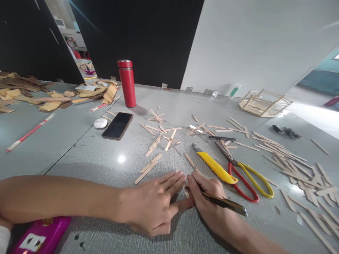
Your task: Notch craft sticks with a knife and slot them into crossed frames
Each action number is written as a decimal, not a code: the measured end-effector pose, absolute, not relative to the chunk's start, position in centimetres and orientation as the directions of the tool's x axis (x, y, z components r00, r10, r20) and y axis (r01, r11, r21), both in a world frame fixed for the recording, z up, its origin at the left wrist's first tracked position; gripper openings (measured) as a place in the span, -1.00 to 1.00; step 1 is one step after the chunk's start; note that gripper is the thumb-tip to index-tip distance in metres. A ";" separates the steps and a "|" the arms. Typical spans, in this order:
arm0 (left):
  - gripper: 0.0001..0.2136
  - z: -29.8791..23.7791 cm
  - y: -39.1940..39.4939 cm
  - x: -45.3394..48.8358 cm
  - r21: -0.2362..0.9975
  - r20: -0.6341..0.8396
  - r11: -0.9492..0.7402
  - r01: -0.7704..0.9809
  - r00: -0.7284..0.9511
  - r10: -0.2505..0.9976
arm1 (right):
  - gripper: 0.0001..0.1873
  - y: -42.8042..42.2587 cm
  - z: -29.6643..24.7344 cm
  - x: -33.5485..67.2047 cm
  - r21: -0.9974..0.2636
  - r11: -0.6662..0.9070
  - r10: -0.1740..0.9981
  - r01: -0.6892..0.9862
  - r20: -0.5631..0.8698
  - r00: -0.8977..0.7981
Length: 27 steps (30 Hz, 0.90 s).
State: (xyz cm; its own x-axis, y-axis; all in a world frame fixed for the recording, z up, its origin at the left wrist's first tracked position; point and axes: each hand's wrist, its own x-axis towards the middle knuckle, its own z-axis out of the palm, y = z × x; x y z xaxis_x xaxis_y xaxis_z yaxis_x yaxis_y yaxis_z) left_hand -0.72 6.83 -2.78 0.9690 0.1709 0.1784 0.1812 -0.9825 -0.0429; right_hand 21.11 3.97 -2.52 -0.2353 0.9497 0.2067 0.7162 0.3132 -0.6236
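My left hand (156, 203) lies on the grey table, fingers stretched out and slightly apart. Its fingertips press down beside my right hand, over a small wooden stick that is mostly hidden. My right hand (209, 197) is closed around a slim black-and-gold pen-shaped tool (225, 204). The working tip is hidden behind the fingers, so I cannot tell what kind it is. Close ahead of the hands are loose popsicle sticks (148, 171) and another stick (191, 162). A yellow-handled saw-edged cutter (217, 167) and scissors (234, 164) with red and yellow handles lie beyond my right hand.
A red flask (127, 84) stands behind a phone (118, 126) and a white earbud case (100, 123). Many sticks (299, 173) are scattered at right, near a stick frame (265, 104). Cardboard scraps (53, 98) lie far left; a purple box (42, 236) is near my left forearm.
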 end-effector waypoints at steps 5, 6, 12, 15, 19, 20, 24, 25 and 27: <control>-0.34 -2.4 6.8 -0.7 -0.034 0.181 -0.984 0.177 0.969 0.168 | -0.61 3.9 -1.7 21.0 -0.624 0.307 0.948 0.719 0.129 -0.293; -0.34 -2.4 6.8 -0.7 -0.029 0.179 -0.985 0.173 0.970 0.165 | -0.61 3.9 -1.7 21.0 -0.631 0.291 0.952 0.719 0.120 -0.280; -0.34 -2.8 7.1 -0.9 0.124 0.181 -0.979 0.164 0.966 0.185 | -0.53 4.4 -2.6 21.4 -0.729 0.206 0.974 0.653 0.091 -0.206; -0.39 -2.6 7.1 -1.0 0.206 0.180 -0.956 0.208 0.953 0.246 | -0.52 4.7 -2.4 22.0 -0.760 0.201 0.975 0.618 0.096 -0.200; -0.47 -2.2 7.2 -1.0 0.273 0.185 -0.938 0.215 0.945 0.270 | -0.51 5.1 -1.4 22.9 -0.761 0.234 0.958 0.605 0.076 -0.275; -0.49 -2.1 7.3 -1.1 0.279 0.195 -0.942 0.189 0.949 0.248 | -0.50 5.3 -1.2 23.1 -0.763 0.239 0.953 0.600 0.066 -0.295; -0.49 -2.2 7.6 -1.4 0.312 0.208 -0.940 0.139 0.955 0.210 | -0.48 5.6 -1.1 23.6 -0.775 0.232 0.943 0.588 0.030 -0.332; -0.48 -2.2 7.7 -1.4 0.325 0.201 -0.935 0.142 0.956 0.215 | -0.49 5.6 -1.2 23.6 -0.776 0.229 0.941 0.588 0.022 -0.338; -0.45 -2.2 7.7 -1.4 0.340 0.192 -0.929 0.146 0.956 0.221 | -0.50 5.6 -1.5 23.8 -0.774 0.224 0.938 0.592 0.006 -0.347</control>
